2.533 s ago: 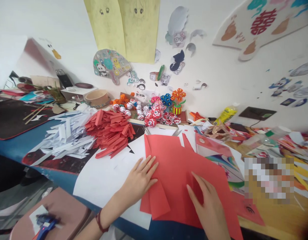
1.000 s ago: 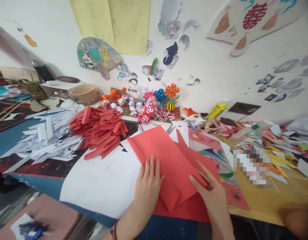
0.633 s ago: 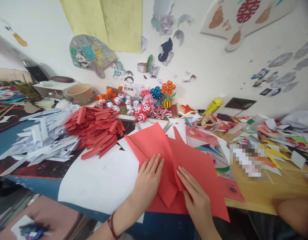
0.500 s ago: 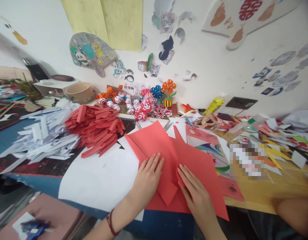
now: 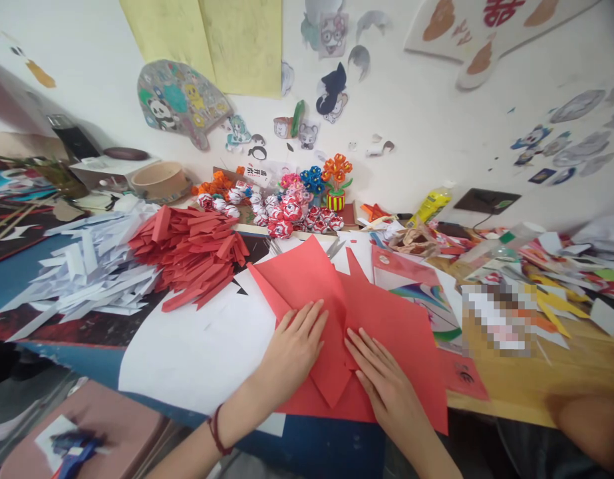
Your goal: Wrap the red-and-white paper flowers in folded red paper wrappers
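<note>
At far left, a brown seat carries a blue tool. Above it, white paper strips form a loose pile on a dark mat, adjoining a pile of red strips. A panda-decorated fan is mounted on the wall. A white sheet extends over the blue table edge. The left hand lies flat, fingers extended, on folded red paper, located at center over a larger red sheet. Flower ornaments line the wall behind. The right hand contacts the folded paper's right edge, fingers extended; whether it pinches the edge cannot be determined. At right, a yellow bottle and paper scraps occupy the wooden tabletop.
</note>
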`<move>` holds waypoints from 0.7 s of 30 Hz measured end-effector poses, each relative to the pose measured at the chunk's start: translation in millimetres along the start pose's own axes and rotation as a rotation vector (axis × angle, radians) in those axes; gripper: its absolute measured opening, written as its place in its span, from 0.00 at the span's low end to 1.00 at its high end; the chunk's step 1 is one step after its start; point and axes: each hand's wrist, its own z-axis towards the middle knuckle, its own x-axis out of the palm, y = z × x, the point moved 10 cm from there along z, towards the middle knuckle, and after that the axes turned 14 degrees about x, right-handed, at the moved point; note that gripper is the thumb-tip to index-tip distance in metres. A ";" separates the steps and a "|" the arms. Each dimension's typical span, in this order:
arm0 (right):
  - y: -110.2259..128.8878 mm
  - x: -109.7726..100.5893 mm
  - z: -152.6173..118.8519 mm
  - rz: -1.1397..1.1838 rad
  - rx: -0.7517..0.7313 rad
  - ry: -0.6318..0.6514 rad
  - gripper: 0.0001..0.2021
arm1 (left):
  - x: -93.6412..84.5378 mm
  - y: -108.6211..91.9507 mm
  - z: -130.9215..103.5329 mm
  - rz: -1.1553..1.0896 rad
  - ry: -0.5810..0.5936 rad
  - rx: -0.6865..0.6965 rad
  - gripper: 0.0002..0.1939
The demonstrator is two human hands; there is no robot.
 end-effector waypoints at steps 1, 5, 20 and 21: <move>0.1 0.5 -0.4 0.000 -0.005 0.007 0.29 | -1.2 -0.6 2.9 -0.006 0.002 0.024 0.24; 1.5 -0.2 -2.0 0.020 -0.030 0.030 0.29 | -2.9 -4.1 14.7 -0.068 0.007 0.162 0.28; -8.2 -1.5 -8.3 0.208 -0.044 0.073 0.27 | -8.2 -10.5 29.0 -0.277 -0.028 0.357 0.24; -9.0 -1.5 -8.5 0.207 -0.038 0.068 0.27 | -7.4 -12.3 29.2 -0.293 -0.019 0.376 0.25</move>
